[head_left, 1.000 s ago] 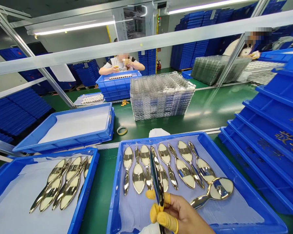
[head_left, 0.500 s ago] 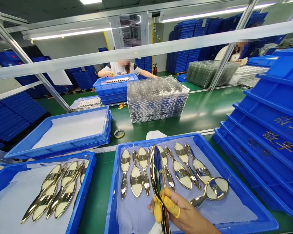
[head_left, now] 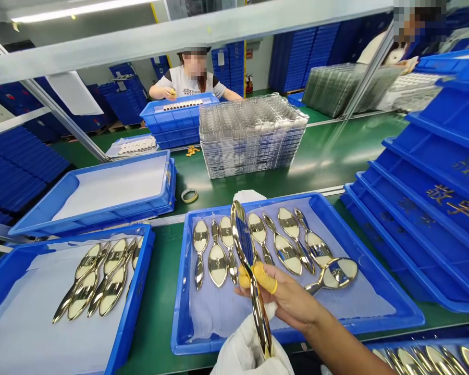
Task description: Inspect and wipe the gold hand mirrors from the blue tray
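Note:
A shiny gold hand mirror (head_left: 241, 234) stands nearly upright, edge towards me, above the middle blue tray (head_left: 180, 312). My left hand (head_left: 244, 349), in a white glove, is closed round the lower end of its handle. Higher up, at the neck, the fingers of my right hand (head_left: 283, 294) pinch it; yellow finger cots cover several fingertips. Behind it, a row of gold mirrors (head_left: 218, 264) lies on white lining, heads and handles alternating. One more mirror (head_left: 339, 272) lies at an angle beyond my right wrist.
At left, another blue tray (head_left: 135, 302) holds several mirrors (head_left: 82, 291). A paper-lined tray (head_left: 113, 190) stands behind it. Clear plastic trays (head_left: 254, 140) are stacked ahead, near a tape roll (head_left: 189, 196). Blue trays (head_left: 426, 203) rise at right. A co-worker (head_left: 191, 78) sits opposite.
My view has tilted down, and more mirrors show at lower right. The white-gloved left hand has come into fuller view on the handle. The held mirror leans slightly further left.

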The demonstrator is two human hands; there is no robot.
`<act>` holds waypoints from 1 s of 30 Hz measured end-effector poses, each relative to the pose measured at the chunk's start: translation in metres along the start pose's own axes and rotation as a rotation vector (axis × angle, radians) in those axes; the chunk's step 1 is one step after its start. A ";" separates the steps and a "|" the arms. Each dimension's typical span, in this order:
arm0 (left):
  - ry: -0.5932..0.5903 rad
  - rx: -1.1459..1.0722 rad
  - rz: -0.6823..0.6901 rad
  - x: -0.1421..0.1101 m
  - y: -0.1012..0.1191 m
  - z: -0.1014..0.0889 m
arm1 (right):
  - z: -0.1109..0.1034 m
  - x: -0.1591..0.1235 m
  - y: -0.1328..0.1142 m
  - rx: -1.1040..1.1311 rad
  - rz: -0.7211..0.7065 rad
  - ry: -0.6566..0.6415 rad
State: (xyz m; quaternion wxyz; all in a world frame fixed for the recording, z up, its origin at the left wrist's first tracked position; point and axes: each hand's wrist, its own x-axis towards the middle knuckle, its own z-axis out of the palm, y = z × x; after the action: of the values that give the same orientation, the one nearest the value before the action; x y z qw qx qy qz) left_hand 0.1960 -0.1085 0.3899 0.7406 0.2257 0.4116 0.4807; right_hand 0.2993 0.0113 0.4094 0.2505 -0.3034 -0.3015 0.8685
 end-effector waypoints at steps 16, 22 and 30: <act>-0.031 -0.175 0.098 0.002 0.011 0.007 | 0.010 0.012 -0.014 -0.013 0.030 0.023; 0.155 -0.153 0.144 0.020 0.026 0.006 | 0.022 0.002 -0.017 -0.178 0.032 -0.065; 0.173 0.124 -0.012 0.028 0.019 0.027 | 0.015 0.010 -0.031 -0.101 -0.110 0.018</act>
State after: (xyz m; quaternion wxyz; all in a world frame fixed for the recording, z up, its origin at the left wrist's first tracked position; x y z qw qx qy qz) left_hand 0.2139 -0.0738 0.4082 0.6897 0.2265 0.5043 0.4676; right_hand 0.2899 0.0331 0.4364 0.2851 -0.3063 -0.3590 0.8343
